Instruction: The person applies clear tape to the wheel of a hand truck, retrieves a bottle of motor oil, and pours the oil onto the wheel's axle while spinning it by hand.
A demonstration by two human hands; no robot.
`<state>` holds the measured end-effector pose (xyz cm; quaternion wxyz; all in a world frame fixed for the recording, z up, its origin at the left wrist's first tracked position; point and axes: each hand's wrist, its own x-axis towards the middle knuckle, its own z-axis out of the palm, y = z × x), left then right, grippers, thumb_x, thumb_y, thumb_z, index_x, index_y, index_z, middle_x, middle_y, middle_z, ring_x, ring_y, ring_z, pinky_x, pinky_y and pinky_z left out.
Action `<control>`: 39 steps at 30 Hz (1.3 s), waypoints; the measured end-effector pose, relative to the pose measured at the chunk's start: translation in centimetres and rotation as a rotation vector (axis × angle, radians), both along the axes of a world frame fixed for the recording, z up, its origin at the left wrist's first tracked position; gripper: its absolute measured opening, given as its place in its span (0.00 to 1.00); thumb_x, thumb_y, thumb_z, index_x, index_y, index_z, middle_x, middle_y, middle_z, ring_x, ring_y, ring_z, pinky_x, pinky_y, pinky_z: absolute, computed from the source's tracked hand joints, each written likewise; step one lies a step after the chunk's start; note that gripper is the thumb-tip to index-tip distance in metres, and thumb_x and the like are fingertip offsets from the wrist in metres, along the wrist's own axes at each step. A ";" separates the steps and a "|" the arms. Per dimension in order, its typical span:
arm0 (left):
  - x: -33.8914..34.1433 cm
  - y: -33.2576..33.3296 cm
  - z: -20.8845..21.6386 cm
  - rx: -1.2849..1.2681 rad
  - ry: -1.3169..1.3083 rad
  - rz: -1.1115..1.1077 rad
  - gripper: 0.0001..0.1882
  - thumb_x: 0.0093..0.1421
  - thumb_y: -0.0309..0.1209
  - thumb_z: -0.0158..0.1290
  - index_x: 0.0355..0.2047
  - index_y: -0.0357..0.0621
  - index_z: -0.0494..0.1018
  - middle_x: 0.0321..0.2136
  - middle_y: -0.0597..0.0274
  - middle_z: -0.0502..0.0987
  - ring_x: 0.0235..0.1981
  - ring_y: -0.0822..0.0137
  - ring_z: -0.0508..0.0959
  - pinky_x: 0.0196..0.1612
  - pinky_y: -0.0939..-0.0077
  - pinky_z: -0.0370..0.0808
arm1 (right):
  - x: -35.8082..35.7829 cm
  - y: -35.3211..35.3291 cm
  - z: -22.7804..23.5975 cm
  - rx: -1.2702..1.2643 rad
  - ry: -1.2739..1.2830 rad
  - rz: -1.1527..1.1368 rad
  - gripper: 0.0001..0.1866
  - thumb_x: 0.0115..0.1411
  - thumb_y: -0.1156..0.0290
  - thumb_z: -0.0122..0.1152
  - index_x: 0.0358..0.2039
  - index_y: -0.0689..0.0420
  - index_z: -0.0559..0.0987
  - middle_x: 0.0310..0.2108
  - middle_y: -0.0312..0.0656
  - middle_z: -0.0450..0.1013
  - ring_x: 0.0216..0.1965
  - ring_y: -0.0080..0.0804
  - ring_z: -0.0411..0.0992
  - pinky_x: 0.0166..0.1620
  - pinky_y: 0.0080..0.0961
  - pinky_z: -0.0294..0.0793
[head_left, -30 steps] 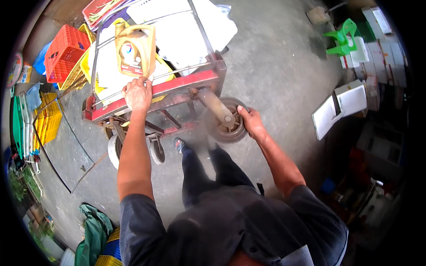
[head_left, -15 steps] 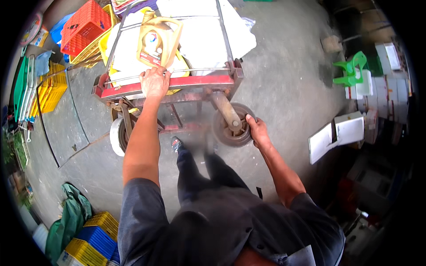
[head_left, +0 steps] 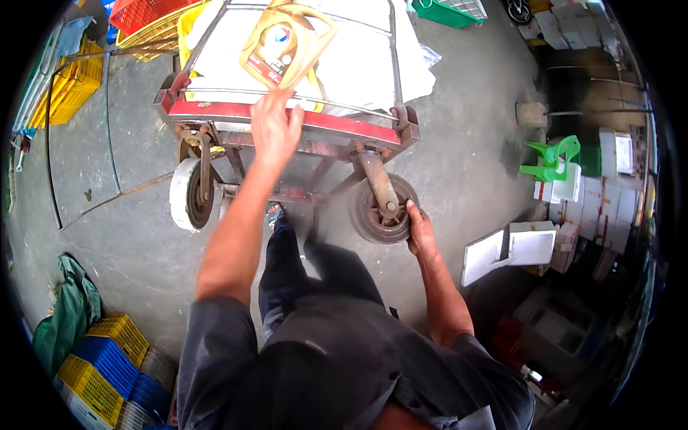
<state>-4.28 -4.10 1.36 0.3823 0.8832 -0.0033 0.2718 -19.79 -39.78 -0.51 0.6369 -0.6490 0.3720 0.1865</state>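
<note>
A red metal cart frame (head_left: 344,129) is tipped up before me, two caster wheels toward me. My right hand (head_left: 422,228) grips the rim of the dark right caster wheel (head_left: 383,229), thumb on its near face; the other fingers are mostly hidden behind it. Across the red front bar lies my left hand (head_left: 276,130), slightly blurred, fingers stretched forward and thumb apart. Just beyond its fingertips is a gold plastic oil jug (head_left: 276,46) on white sheeting (head_left: 351,64). The left caster wheel (head_left: 188,193) has a white tread and is untouched.
Red and yellow crates (head_left: 150,25) stand at the far left. Stacked yellow and blue crates (head_left: 107,358) and a green tarp (head_left: 75,304) lie near left. At right are a green plastic stool (head_left: 550,159), white foam boxes (head_left: 510,251) and a block (head_left: 532,115). A thin metal frame (head_left: 111,136) lies left.
My left hand has loosened from the front bar and its fingers have straightened. My right hand stays on the caster wheel. The whole view has shifted, and the left wheel has turned somewhat.
</note>
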 end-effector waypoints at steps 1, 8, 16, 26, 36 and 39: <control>-2.5 -1.0 0.5 -0.122 0.128 0.010 0.14 0.59 0.36 0.56 0.37 0.36 0.77 0.35 0.46 0.78 0.38 0.48 0.77 0.46 0.56 0.70 | -0.2 -0.5 0.2 0.014 0.039 0.008 0.35 0.61 0.51 0.61 0.53 0.73 0.69 0.49 0.52 0.72 0.50 0.36 0.70 0.53 0.31 0.70; -13.8 -11.6 -0.1 -0.581 0.966 -0.102 0.43 0.57 0.58 0.55 0.56 0.28 0.65 0.47 0.34 0.75 0.50 0.47 0.76 0.53 0.59 0.71 | 4.0 -0.8 1.7 0.212 0.133 0.274 0.32 0.61 0.55 0.63 0.55 0.69 0.67 0.46 0.47 0.74 0.46 0.32 0.74 0.51 0.29 0.73; -14.0 -15.5 0.6 -0.809 1.048 0.183 0.35 0.59 0.49 0.58 0.55 0.31 0.68 0.45 0.43 0.78 0.46 0.54 0.79 0.49 0.66 0.73 | 8.3 -1.2 0.0 0.306 0.215 0.565 0.33 0.60 0.59 0.65 0.57 0.68 0.66 0.49 0.48 0.73 0.49 0.34 0.73 0.52 0.30 0.75; -16.7 -16.6 -4.9 -0.900 1.012 0.272 0.36 0.63 0.50 0.51 0.58 0.28 0.65 0.52 0.42 0.74 0.52 0.58 0.74 0.55 0.71 0.69 | 8.5 -0.8 -1.1 0.385 0.291 0.536 0.34 0.57 0.58 0.67 0.55 0.70 0.68 0.47 0.51 0.74 0.45 0.38 0.76 0.47 0.34 0.77; -15.9 -16.6 -4.2 -0.855 0.997 0.262 0.30 0.65 0.49 0.48 0.48 0.27 0.73 0.43 0.45 0.79 0.46 0.60 0.76 0.50 0.70 0.70 | 7.4 -0.8 -0.4 0.201 0.204 0.499 0.36 0.56 0.58 0.68 0.54 0.74 0.68 0.45 0.54 0.74 0.44 0.38 0.76 0.45 0.33 0.77; -15.8 -16.5 -4.2 -0.949 0.992 0.241 0.30 0.65 0.49 0.47 0.45 0.26 0.73 0.41 0.42 0.79 0.45 0.55 0.77 0.49 0.66 0.71 | 7.4 -0.4 0.6 0.189 0.214 0.462 0.35 0.57 0.58 0.67 0.54 0.74 0.68 0.45 0.54 0.74 0.43 0.38 0.76 0.45 0.32 0.77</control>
